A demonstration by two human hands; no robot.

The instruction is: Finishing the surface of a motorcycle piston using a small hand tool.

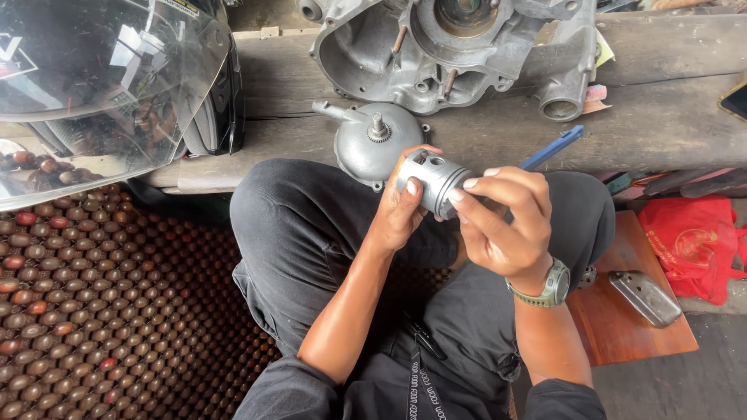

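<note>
A grey metal piston (433, 180) is held above my lap between both hands. My left hand (401, 211) wraps its skirt end, thumb on top. My right hand (502, 222), with a watch on its wrist, pinches the crown end by the fingertips and also holds a blue-handled tool (554, 147) that sticks out up and to the right. The tool's tip is hidden behind the piston and fingers. Just beyond the piston, a round metal cover (366, 148) lies on the wooden bench edge.
An engine crankcase half (459, 47) lies on the wooden bench (669, 117). A helmet with a clear visor (101, 78) sits at left. A beaded seat mat (109, 311) is below it. At right are a wooden board (622, 327), a metal part (646, 297) and a red bag (692, 241).
</note>
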